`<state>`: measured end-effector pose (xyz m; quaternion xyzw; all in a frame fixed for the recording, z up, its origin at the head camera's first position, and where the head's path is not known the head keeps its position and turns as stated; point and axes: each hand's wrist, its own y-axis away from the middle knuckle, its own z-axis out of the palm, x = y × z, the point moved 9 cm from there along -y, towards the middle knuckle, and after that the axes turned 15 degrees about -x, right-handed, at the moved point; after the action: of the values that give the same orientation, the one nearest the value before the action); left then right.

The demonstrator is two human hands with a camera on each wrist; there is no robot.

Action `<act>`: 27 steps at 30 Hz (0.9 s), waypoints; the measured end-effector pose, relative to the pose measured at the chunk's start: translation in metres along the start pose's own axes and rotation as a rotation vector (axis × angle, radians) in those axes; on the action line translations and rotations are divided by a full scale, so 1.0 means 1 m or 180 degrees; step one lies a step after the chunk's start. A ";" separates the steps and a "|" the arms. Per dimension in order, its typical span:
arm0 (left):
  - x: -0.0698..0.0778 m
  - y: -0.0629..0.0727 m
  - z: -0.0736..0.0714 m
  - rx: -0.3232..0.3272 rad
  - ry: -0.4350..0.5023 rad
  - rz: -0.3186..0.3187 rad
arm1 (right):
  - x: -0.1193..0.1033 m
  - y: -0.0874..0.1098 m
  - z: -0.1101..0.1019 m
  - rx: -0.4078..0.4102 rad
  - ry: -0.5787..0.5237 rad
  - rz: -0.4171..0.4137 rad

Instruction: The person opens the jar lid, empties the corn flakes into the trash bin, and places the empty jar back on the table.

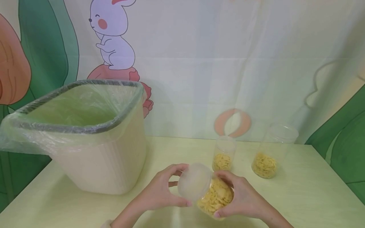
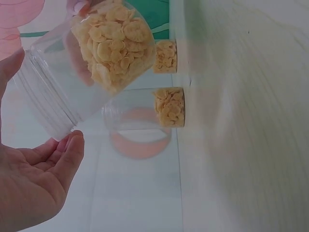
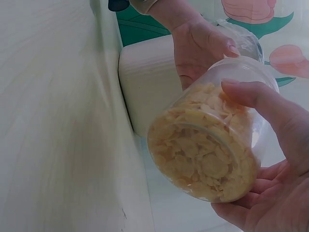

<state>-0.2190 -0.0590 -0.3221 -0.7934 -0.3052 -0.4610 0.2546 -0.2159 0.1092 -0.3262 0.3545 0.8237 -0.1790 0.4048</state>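
My right hand (image 1: 242, 197) grips the lower body of a clear plastic jar (image 1: 217, 198) of yellow flakes, tilted with its lidded end toward the left. The thumb and fingertips of my left hand (image 1: 159, 191) hold the rim of its translucent lid (image 1: 195, 182). In the left wrist view the lid sits on the jar's mouth and the flakes (image 2: 116, 41) lie toward the base. The right wrist view looks at the jar's round bottom (image 3: 200, 159), flakes packed against it. The jar is raised over the table in both wrist views.
Behind the hands stand a small clear jar (image 1: 223, 160) and a wider, taller one (image 1: 265, 164), each with flakes at the bottom. A large pale bin (image 1: 105, 167) with a plastic liner stands at the left. A printed curtain (image 1: 182, 79) hangs behind the table (image 1: 308, 190).
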 end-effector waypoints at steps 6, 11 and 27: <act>-0.001 0.000 -0.002 0.0016 0.0053 -0.0058 | 0.001 0.000 0.000 -0.0009 -0.0018 0.0051; -0.001 0.001 -0.003 -0.0037 0.0067 -0.0029 | 0.001 0.000 0.000 -0.0001 0.0007 -0.0017; -0.002 0.005 -0.013 -0.0059 0.0055 -0.0045 | 0.002 0.001 -0.004 0.0040 0.0095 -0.0055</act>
<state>-0.2242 -0.0719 -0.3187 -0.7896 -0.3043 -0.4724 0.2466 -0.2182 0.1127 -0.3250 0.3526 0.8315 -0.1824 0.3886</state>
